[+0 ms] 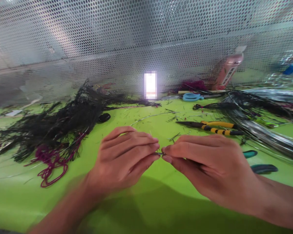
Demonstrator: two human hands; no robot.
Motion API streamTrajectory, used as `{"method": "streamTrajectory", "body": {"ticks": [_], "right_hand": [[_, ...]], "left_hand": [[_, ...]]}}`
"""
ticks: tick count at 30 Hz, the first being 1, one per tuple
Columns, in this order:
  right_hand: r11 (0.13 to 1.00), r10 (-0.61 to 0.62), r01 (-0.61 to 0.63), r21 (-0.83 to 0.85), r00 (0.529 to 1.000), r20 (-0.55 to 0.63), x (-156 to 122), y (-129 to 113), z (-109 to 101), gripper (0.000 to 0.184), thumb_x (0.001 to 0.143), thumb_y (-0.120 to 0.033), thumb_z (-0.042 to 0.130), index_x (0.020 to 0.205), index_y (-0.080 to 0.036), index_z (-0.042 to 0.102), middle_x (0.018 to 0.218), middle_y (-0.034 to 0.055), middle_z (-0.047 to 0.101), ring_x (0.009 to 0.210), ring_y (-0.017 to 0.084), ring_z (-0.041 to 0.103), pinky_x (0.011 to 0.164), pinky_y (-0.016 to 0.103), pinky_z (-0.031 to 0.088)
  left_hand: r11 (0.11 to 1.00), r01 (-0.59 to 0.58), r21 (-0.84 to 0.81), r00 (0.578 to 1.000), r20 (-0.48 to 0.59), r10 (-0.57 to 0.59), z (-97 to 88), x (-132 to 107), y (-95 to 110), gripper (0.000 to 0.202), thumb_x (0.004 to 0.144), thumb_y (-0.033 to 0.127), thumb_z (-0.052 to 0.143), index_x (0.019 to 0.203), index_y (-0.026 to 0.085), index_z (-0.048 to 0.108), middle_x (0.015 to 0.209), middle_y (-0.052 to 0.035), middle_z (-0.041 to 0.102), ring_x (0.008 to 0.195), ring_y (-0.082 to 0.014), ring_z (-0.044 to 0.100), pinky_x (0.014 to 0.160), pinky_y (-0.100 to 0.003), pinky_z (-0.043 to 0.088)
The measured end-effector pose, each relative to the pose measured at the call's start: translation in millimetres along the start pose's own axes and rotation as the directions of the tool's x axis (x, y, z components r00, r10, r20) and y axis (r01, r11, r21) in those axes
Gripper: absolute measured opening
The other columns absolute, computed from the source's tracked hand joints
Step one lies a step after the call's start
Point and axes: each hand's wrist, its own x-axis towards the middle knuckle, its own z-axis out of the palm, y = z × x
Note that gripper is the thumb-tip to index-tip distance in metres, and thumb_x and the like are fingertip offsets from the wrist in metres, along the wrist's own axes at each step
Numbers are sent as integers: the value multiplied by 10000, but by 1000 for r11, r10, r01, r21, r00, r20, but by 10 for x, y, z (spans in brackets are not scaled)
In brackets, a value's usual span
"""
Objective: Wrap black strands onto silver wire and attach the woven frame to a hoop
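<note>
My left hand [129,156] and my right hand [205,165] meet fingertip to fingertip above the green tabletop [158,201]. Both are closed in a pinch on one thin dark piece of wire [160,153], of which only a short stretch shows in the gap. A fine silvery strand rises by the left fingertips. Beyond my right hand lie long-nose pliers [210,126] with yellow-and-black handles. A pair of dark green handles [263,168] pokes out behind my right wrist; the rest of that tool is hidden.
Black fibres [56,126] and a purple cord [51,165] lie at left, near a black oval object [104,117]. Coiled silvery wire [263,130] lies at right. Blue-handled scissors [192,97], a pink bottle [229,71] and a blurred bright screen [150,85] stand or lie before the perforated metal panel [127,39].
</note>
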Motion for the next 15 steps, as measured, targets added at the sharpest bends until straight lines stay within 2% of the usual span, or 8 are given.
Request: {"method": "streamTrajectory", "body": {"ticks": [3, 5, 7, 8, 9, 11, 13, 15], "right_hand": [[999, -28, 27, -25, 1000, -5, -18, 27, 9, 178, 957, -68, 570, 880, -163, 700, 711, -6, 658, 547, 99, 568, 498, 265, 388], [998, -35, 35, -47, 999, -6, -28, 40, 18, 179, 956, -66, 573, 881, -167, 700, 736, 1, 671, 562, 102, 580, 511, 267, 390], [999, -10, 10, -40, 1000, 10, -32, 44, 27, 173, 952, -68, 576, 893, -172, 701, 738, -7, 666, 561, 98, 573, 515, 265, 387], [1000, 17, -17, -18, 1000, 20, -31, 42, 29, 171, 948, -70, 576, 895, -177, 699, 728, -17, 656, 554, 94, 560, 511, 261, 383], [999, 46, -46, 12, 998, 31, -27, 36, 28, 167, 945, -78, 577, 889, -183, 694, 713, -29, 640, 548, 89, 542, 506, 256, 379], [990, 110, -115, 86, 992, 58, -12, 13, 15, 161, 937, -100, 583, 846, -196, 675, 676, -52, 600, 535, 82, 502, 491, 244, 371], [976, 160, -169, 140, 984, 77, 11, -22, -10, 169, 931, -113, 576, 814, -202, 659, 657, -61, 581, 532, 82, 486, 478, 236, 371], [966, 185, -200, 166, 978, 102, 37, -58, -38, 175, 927, -118, 564, 809, -204, 661, 647, -62, 576, 530, 84, 481, 469, 229, 374]], "left_hand": [[974, 174, -145, 984, 66, -166, 12, -10, -12, 80, 916, 169, 772, 918, 226, 715, 861, 69, 805, 700, -110, 739, 886, -336, 543], [912, 320, -255, 942, 187, -278, 3, -11, -29, 76, 944, 200, 745, 908, 263, 720, 789, 116, 781, 612, -93, 683, 871, -335, 527], [849, 415, -327, 898, 299, -324, -15, -6, -46, 88, 974, 237, 714, 911, 296, 732, 773, 136, 775, 620, -99, 678, 924, -343, 509], [840, 427, -335, 889, 327, -321, -24, -3, -52, 82, 979, 247, 707, 923, 301, 732, 804, 133, 783, 668, -108, 700, 982, -355, 486], [855, 406, -322, 895, 328, -302, -31, -1, -55, 74, 978, 238, 702, 938, 295, 727, 850, 120, 793, 742, -121, 727, 1045, -374, 449], [936, 274, -222, 947, 232, -223, -36, -6, -58, 113, 952, 154, 684, 970, 262, 710, 949, 82, 801, 888, -144, 752, 1128, -405, 369], [997, 77, -26, 993, 91, -74, -30, -28, -63, 188, 914, 63, 666, 993, 229, 706, 1025, 50, 803, 979, -149, 750, 1115, -387, 366], [987, -81, 138, 997, 3, 81, -18, -61, -74, 198, 925, 42, 667, 1027, 203, 722, 1080, 31, 804, 1004, -138, 748, 1068, -353, 394]]}}
